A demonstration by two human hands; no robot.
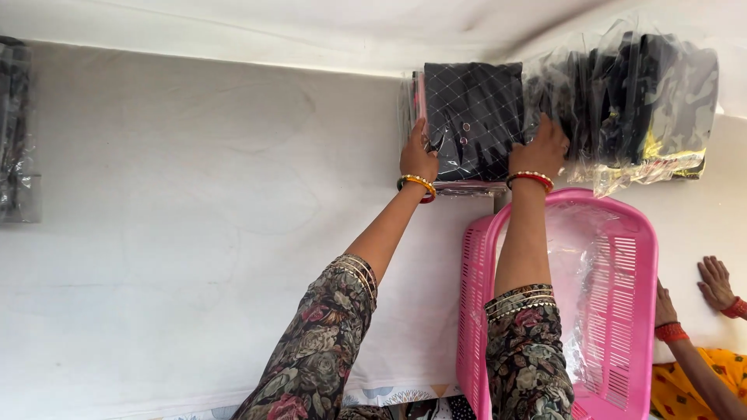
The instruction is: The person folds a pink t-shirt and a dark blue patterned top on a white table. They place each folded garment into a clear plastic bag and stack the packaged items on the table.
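A folded dark garment with a diamond stitch pattern, sealed in a clear plastic bag (pixel 473 117), lies on a small stack at the far edge of a white cloth surface. My left hand (pixel 418 155) grips the packet's left edge. My right hand (pixel 538 149) presses on its right edge. Both wrists wear bangles, and my sleeves are dark with a floral print.
More bagged dark garments (pixel 646 101) are stacked to the right of the packet. A pink plastic basket (pixel 622 295) holding clear plastic sits near my right forearm. Another person's hands (pixel 714 281) with red bangles rest at the right. Bagged items (pixel 15 132) lie at the far left.
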